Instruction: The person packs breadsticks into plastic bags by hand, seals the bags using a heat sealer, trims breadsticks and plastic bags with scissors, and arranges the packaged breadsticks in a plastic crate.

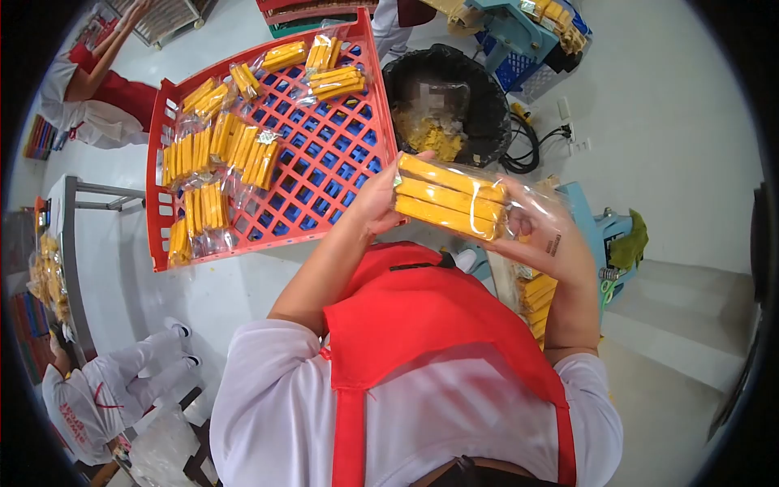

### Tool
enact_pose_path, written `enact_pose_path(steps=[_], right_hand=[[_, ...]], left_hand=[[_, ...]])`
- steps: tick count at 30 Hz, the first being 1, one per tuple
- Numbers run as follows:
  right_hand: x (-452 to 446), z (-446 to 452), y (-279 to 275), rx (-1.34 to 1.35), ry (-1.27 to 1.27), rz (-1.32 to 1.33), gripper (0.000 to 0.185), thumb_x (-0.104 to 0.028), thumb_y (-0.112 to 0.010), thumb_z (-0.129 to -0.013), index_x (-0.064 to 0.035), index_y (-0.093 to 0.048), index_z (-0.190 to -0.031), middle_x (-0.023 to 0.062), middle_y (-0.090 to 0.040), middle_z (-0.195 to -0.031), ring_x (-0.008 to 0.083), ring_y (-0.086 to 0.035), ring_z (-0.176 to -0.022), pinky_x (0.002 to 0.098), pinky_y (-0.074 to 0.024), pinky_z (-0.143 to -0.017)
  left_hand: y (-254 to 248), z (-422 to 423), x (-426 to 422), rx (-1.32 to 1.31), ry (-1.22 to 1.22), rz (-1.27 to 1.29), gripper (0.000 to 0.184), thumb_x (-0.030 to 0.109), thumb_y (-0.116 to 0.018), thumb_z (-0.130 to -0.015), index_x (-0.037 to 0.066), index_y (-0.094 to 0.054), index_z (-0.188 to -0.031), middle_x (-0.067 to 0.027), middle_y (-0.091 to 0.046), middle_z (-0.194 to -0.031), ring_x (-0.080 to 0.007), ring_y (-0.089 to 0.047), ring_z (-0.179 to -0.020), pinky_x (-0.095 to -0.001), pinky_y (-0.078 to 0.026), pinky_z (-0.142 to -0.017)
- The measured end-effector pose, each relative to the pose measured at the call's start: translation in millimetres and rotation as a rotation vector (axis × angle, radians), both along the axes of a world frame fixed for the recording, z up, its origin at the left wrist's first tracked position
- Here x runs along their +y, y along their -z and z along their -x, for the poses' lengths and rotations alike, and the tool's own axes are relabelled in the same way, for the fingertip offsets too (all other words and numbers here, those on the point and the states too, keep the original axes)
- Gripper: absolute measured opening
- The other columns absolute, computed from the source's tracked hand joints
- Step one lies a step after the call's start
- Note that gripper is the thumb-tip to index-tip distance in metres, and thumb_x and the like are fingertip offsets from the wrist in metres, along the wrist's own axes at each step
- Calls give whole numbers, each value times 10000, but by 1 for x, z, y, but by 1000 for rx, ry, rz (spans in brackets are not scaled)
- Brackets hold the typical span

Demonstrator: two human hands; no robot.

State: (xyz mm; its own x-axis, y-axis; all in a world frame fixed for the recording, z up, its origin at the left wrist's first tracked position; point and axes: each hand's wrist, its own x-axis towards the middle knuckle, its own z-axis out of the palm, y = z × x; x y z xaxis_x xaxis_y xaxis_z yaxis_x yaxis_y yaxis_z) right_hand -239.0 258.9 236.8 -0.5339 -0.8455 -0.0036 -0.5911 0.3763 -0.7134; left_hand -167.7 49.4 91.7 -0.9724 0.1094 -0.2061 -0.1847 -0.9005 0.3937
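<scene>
Both my hands hold one clear plastic bag of yellow sticks (450, 197) in front of my red apron. My left hand (380, 195) is closed on the bag's left end. At the other end, my right hand (527, 219) grips the bag from beneath and the side, partly seen through the loose plastic. Three long yellow sticks lie side by side inside. Just left of my hands is a red crate (380, 89) with a lattice bottom, where several similar bags (235, 150) lie in the left and upper parts.
A black-lined bin (495, 89) with yellow scraps stands ahead. Blue-green equipment (596, 235) and more yellow sticks (537, 296) are at the right. A metal-framed table (69, 268) is at the left. Co-workers (114, 97) stand at the upper left, lower left and top.
</scene>
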Motion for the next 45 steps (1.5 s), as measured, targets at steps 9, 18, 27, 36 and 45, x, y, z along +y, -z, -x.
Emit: enact_pose_path(steps=[9, 18, 27, 36, 45], right_hand=[[-5, 3, -2, 16, -45, 40, 680, -207, -723, -631, 22, -423, -1196, 94, -509, -712, 188, -460, -601, 271, -386, -563], [4, 40, -17, -611, 230, 361, 460, -122, -623, -745, 27, -473, -1153, 54, -570, -755, 114, -532, -689, 240, -425, -640], [-42, 67, -35, 201, -164, 174, 188, -162, -599, -733, 22, -574, -701, 125, -534, -604, 154, -482, -508, 279, -384, -488], [-45, 77, -54, -35, -8, 368, 141, -120, -581, -778, 5, -588, -712, 38, -581, -687, 110, -525, -638, 243, -415, -566], [-40, 73, 87, -1361, 264, 694, 380, -337, -460, -867, -106, -426, -1167, 119, -549, -1049, 196, -579, -828, 320, -493, -621]], left_hand=[[-8, -7, 5, -3, 75, -195, 643, 518, -389, -837, 78, -303, -1297, -138, -402, -1262, -271, -454, -1107, -395, -441, -843], [-1, -1, -13, 195, -87, -130, 605, 236, -560, -750, 88, -312, -1282, -125, -402, -1260, -279, -413, -1149, -424, -356, -936], [-12, 39, -15, 236, -52, 793, 868, 330, -605, -715, 51, -86, -1352, -181, -175, -1379, -332, -179, -1275, -413, -180, -1020], [-54, 62, 4, 548, 26, 1101, 1033, 82, -732, -572, 45, -61, -1356, -137, -399, -1237, -205, -363, -1171, -322, -301, -954], [-58, 51, 0, 413, -165, 499, 797, 202, -735, -655, 41, -270, -1282, -53, -456, -1157, -172, -449, -1068, -315, -361, -908]])
